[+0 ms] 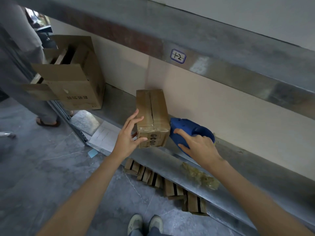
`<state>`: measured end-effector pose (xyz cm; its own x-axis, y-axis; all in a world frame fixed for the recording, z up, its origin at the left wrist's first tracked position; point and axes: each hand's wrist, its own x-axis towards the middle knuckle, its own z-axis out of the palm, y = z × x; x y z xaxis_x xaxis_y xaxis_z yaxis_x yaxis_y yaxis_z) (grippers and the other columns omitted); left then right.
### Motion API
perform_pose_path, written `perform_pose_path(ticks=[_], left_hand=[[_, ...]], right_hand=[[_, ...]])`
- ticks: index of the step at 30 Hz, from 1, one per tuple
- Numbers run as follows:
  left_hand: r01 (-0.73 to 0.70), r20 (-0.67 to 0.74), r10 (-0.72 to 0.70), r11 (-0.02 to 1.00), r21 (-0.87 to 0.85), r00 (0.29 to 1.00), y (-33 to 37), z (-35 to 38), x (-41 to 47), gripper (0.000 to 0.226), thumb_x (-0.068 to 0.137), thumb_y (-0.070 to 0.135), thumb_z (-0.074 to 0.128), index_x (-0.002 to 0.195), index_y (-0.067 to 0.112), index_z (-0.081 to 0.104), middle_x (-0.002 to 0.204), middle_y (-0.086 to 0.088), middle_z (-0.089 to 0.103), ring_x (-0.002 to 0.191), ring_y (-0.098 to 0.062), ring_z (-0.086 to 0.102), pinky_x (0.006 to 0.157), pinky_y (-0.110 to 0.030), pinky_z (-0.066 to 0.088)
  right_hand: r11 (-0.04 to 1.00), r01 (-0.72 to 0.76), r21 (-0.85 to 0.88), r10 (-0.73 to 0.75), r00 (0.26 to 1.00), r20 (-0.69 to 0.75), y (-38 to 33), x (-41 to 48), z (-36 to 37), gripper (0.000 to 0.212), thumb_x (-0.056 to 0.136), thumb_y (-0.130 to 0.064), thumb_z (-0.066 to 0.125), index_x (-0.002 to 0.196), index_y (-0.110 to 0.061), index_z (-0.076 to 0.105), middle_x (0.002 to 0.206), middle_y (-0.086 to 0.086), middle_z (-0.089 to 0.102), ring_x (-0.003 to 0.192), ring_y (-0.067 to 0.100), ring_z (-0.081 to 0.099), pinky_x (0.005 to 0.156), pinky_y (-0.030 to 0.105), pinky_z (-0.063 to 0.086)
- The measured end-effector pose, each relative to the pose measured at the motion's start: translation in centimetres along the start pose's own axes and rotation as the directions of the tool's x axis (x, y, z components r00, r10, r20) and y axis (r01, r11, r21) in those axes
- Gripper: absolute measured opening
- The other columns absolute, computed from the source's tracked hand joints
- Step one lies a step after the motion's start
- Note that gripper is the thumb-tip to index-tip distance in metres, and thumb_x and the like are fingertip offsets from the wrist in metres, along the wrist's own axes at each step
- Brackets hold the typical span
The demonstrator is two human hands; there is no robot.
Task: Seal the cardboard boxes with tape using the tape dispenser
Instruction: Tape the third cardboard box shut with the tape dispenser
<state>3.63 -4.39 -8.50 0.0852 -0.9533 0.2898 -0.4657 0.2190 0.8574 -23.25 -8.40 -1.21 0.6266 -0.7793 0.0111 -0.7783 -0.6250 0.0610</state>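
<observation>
On the metal shelf (160,159), the cardboard box (152,116) and the blue tape dispenser (192,129) are side by side.
I've got my left hand (128,136) spread wide, its straight fingers against the box's left side and the thumb on its front face. My right hand (200,146) grips the dispenser just right of the box, with the index finger laid straight along the blue body, the thumb low on its side and the other fingers curled into the handle.
</observation>
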Motion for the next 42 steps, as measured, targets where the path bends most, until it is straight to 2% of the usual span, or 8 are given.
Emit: perform_pose_path(ticks=[3, 7, 10, 18, 24, 30, 34, 42], left_hand=[[-0.009, 0.006, 0.009, 1.0, 0.022, 1.0, 0.0, 0.0, 0.0, 0.075, 0.077, 0.014, 0.083, 0.142, 0.02, 0.047, 0.161, 0.016, 0.023, 0.147, -0.006, 0.028, 0.098, -0.044, 0.054], [-0.002, -0.004, 0.002, 1.0, 0.017, 1.0, 0.1, 0.1, -0.1, 0.076, 0.077, 0.012, 0.083, 0.143, 0.019, 0.046, 0.162, 0.015, 0.023, 0.147, -0.004, 0.027, 0.1, -0.035, 0.052], [0.01, -0.009, -0.01, 1.0, 0.019, 1.0, 0.0, 0.3, -0.1, 0.076, 0.078, 0.012, 0.082, 0.143, 0.02, 0.045, 0.162, 0.017, 0.021, 0.147, -0.002, 0.026, 0.098, -0.033, 0.053], [-0.001, -0.027, 0.004, 0.997, 0.08, 1.0, -0.2, 0.3, -0.5, 0.077, 0.078, 0.018, 0.082, 0.144, 0.02, 0.044, 0.163, 0.015, 0.019, 0.147, -0.001, 0.025, 0.096, -0.028, 0.052], [0.027, -0.007, -0.027, 0.998, 0.064, 1.0, 0.1, 0.4, -0.2, 0.077, 0.079, 0.015, 0.081, 0.145, 0.022, 0.042, 0.163, 0.018, 0.017, 0.148, -0.008, 0.026, 0.096, -0.05, 0.054], [0.048, -0.01, -0.047, 0.998, 0.035, 0.999, 0.4, 0.8, -0.4, 0.077, 0.079, 0.013, 0.081, 0.145, 0.019, 0.042, 0.163, 0.018, 0.017, 0.149, -0.008, 0.025, 0.097, -0.051, 0.054], [0.053, -0.007, -0.053, 0.998, 0.043, 0.999, 0.5, 0.9, -0.3, 0.077, 0.079, 0.014, 0.081, 0.145, 0.019, 0.042, 0.163, 0.017, 0.017, 0.149, -0.01, 0.027, 0.096, -0.05, 0.054], [0.078, 0.011, -0.078, 0.996, 0.032, 0.997, 0.7, 0.4, 0.0, 0.078, 0.076, 0.015, 0.083, 0.143, 0.023, 0.044, 0.162, 0.021, 0.019, 0.146, -0.004, 0.029, 0.098, -0.046, 0.054]], right_hand=[[0.999, -0.032, 0.027, 0.033, 0.998, -0.055, 0.4, 0.8, 1.6, 0.056, 0.082, -0.028, 0.079, 0.13, -0.026, 0.049, 0.045, -0.004, 0.027, 0.031, 0.019, 0.025, 0.036, 0.019, 0.004], [0.986, -0.121, 0.114, 0.12, 0.993, 0.01, 1.4, 2.2, 3.3, 0.052, 0.097, -0.04, 0.06, 0.144, -0.029, 0.04, 0.067, 0.006, 0.059, 0.051, 0.025, 0.052, 0.037, 0.028, 0.03], [0.878, -0.256, 0.405, 0.209, 0.965, 0.157, 3.3, 2.7, 5.1, 0.056, 0.096, -0.046, 0.058, 0.145, -0.035, 0.031, 0.1, 0.016, 0.069, 0.072, 0.032, 0.064, 0.056, 0.043, 0.053], [0.792, -0.32, 0.52, 0.186, 0.937, 0.295, 5.3, 3.3, 7.8, 0.064, 0.1, -0.029, 0.056, 0.151, -0.037, 0.018, 0.093, 0.019, 0.068, 0.056, 0.027, 0.057, 0.052, 0.033, 0.044], [0.62, -0.288, 0.73, 0.142, 0.956, 0.257, 6.2, 3.2, 7.0, 0.075, 0.095, -0.029, 0.065, 0.15, -0.049, 0.019, 0.155, -0.008, 0.036, 0.13, 0.026, 0.049, 0.098, 0.037, 0.048], [0.748, -0.286, 0.599, 0.22, 0.958, 0.183, 6.4, 2.9, 9.0, 0.078, 0.096, -0.037, 0.061, 0.15, -0.057, 0.008, 0.11, 0.018, 0.069, 0.083, 0.038, 0.067, 0.072, 0.05, 0.057], [0.83, -0.273, 0.486, 0.226, 0.962, 0.155, 6.4, 3.3, 8.7, 0.076, 0.096, -0.039, 0.058, 0.155, -0.045, 0.011, 0.054, 0.005, 0.05, 0.042, 0.019, 0.044, 0.047, 0.039, 0.045], [0.875, -0.336, 0.349, 0.288, 0.94, 0.182, 5.6, 3.0, 5.8, 0.084, 0.096, -0.041, 0.059, 0.156, -0.04, 0.001, 0.064, -0.004, 0.05, 0.055, 0.015, 0.05, 0.049, 0.03, 0.041]])
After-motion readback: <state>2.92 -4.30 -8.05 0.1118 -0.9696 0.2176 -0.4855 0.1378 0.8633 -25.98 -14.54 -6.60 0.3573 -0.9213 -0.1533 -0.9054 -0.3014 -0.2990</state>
